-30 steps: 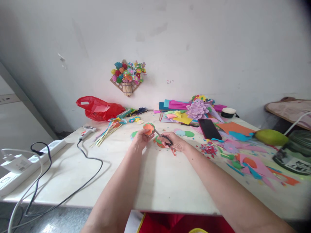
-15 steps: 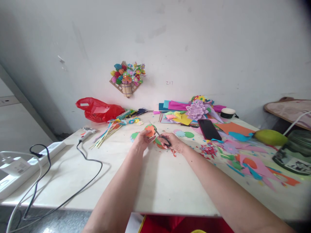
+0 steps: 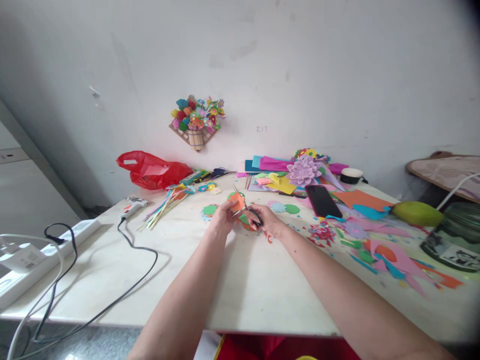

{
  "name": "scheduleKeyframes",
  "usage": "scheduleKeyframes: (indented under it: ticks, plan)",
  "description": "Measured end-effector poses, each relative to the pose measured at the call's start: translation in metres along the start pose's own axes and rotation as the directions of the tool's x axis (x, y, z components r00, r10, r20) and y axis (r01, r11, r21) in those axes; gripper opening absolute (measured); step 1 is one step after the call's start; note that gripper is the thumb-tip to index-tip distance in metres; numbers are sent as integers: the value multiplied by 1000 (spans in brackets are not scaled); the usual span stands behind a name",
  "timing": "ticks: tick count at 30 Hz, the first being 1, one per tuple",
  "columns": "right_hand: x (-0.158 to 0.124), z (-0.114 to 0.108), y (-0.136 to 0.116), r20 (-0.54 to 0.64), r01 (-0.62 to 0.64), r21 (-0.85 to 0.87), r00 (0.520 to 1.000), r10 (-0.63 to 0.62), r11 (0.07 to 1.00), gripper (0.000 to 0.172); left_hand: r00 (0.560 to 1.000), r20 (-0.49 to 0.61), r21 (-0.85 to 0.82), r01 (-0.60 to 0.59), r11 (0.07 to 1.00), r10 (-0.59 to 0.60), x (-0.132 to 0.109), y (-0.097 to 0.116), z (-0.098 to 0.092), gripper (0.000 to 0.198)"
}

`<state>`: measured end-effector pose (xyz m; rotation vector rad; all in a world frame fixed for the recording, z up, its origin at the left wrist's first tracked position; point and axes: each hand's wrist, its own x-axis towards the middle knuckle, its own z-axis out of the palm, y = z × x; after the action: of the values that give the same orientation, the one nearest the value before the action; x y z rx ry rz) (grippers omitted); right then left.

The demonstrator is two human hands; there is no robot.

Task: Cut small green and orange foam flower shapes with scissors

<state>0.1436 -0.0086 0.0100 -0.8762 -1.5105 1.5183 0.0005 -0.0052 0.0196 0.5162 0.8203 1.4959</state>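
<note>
The white power strip (image 3: 48, 260) lies at the near left of the desk (image 3: 262, 290). Colored scraps (image 3: 392, 257) occupy the near right, with the glass jar (image 3: 455, 237) at the far right edge of that group.

At center, mid-depth, the right hand (image 3: 268, 221) has its fingers clamped on the handles of the scissors (image 3: 257, 218); the blades point far and left. Just left of it, the left hand (image 3: 225, 216) has its fingers pinched on the orange cutout (image 3: 236, 202), held at the blades. Blade contact with the cutout cannot be determined.

The green disc (image 3: 210, 210) lies left of the cutout; the second green disc (image 3: 291, 208) lies right of the scissors. The glue gun (image 3: 135, 206) rests left, and the phone (image 3: 323, 201) right.

Farther back are the red bag (image 3: 161, 172), left, and the purple flower (image 3: 304, 171), right. The flower basket (image 3: 196, 122) is mounted on the wall beyond.
</note>
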Motion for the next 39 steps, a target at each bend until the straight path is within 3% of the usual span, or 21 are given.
scheduleKeyframes:
  ticks: [15,39]
  plan:
    - [3,1,4,-30,32,44,999,-31,998,35,999,-40,-7,35,999,-36,-1,0,3,11]
    - [4,2,4,-78,14,-55,997,-18,998,33,998,-40,-13,42,999,-42,5,2,-2,15]
